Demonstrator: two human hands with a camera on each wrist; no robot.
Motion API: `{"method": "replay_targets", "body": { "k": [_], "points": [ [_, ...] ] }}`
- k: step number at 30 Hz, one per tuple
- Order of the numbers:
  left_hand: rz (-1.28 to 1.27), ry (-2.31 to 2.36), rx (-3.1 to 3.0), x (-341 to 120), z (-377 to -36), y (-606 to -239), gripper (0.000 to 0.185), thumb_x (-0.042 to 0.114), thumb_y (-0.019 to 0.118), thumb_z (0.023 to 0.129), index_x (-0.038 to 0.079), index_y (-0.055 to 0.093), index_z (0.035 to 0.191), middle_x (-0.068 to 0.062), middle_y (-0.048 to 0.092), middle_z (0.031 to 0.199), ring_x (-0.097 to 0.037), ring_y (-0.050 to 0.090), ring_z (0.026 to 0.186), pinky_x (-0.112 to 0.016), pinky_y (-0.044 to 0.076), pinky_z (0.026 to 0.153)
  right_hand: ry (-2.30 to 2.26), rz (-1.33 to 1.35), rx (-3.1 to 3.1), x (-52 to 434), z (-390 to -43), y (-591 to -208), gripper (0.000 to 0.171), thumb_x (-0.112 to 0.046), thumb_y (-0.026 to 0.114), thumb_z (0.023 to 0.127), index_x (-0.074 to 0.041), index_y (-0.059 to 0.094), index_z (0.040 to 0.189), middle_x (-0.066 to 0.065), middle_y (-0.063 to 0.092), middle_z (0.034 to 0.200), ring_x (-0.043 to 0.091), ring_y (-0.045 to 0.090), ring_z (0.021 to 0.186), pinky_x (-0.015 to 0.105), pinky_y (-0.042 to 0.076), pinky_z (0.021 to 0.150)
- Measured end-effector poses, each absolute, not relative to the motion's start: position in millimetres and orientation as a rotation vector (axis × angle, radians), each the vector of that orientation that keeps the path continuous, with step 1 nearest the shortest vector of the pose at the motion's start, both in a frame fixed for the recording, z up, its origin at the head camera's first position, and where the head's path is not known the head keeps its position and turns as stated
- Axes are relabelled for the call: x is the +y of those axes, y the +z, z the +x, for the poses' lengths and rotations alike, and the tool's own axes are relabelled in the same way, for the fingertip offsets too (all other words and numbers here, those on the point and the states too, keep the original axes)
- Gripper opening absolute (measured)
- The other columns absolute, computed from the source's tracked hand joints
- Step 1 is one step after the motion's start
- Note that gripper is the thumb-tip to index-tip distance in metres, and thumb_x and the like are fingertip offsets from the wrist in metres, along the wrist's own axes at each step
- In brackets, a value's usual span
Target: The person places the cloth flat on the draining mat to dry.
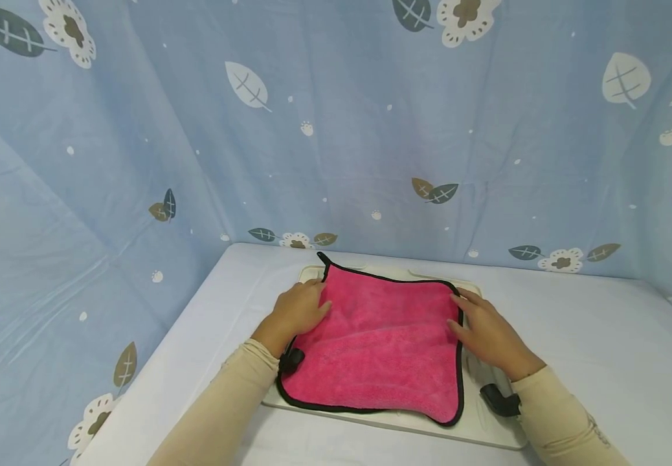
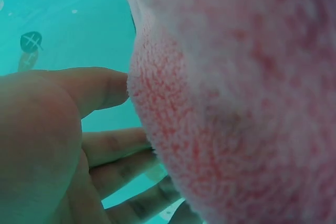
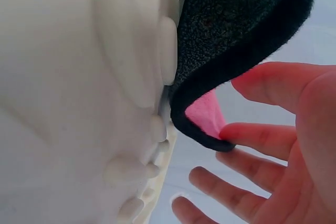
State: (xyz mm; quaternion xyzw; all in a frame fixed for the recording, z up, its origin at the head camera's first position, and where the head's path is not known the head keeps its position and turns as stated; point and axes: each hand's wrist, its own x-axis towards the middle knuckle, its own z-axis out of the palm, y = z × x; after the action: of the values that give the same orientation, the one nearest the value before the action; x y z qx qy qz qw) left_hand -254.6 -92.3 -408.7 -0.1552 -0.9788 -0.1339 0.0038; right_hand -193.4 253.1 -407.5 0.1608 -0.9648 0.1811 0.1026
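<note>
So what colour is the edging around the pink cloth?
Black. The edging runs round the whole pink cloth, clearest in the head view.

Fluffy pink towel (image 1: 379, 343), a deep-pile cloth, matt, nap thick and looped where it brushes the left hand's fingers (image 2: 113, 148). Its border (image 3: 236, 69) is black fleecy binding, coarse and dull, curling just above the right hand's fingertips (image 3: 252, 137). Under the cloth, a cream plastic board (image 1: 487, 427), smooth with a soft sheen, moulded bumps beside those fingers. White tabletop (image 1: 604, 336), matt and even. Backdrop (image 1: 336, 129) is thin printed cotton, faintly creased.
</note>
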Motion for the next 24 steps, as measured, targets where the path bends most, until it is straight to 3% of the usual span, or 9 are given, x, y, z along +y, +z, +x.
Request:
{"method": "replay_targets", "body": {
  "k": [13, 24],
  "points": [
    [-0.511, -0.381, -3.074, -93.4, -253.1, -410.4, 0.048, 0.029, 0.064, 0.097, 0.006, 0.058, 0.138, -0.012, 0.056, 0.145, -0.036, 0.057, 0.125, -0.052, 0.051, 0.097, 0.525, 0.483, -2.746, 246.9, -189.3, -402.8, 0.038, -0.011, 0.073, 0.087, 0.004, 0.067, 0.122, 0.031, 0.050, 0.140, 0.052, 0.049, 0.125, 0.064, 0.042, 0.102],
    [-0.530, -0.334, -3.070, -95.8, -254.1, -411.4, 0.046, 0.027, 0.071, 0.093, 0.007, 0.063, 0.133, -0.012, 0.058, 0.142, -0.036, 0.057, 0.121, -0.053, 0.052, 0.091, 0.566, 0.635, -2.619, 217.5, -168.1, -382.2, 0.040, -0.003, 0.078, 0.082, -0.006, 0.069, 0.121, 0.022, 0.055, 0.136, 0.041, 0.051, 0.127, 0.059, 0.044, 0.101]
  ]
}}
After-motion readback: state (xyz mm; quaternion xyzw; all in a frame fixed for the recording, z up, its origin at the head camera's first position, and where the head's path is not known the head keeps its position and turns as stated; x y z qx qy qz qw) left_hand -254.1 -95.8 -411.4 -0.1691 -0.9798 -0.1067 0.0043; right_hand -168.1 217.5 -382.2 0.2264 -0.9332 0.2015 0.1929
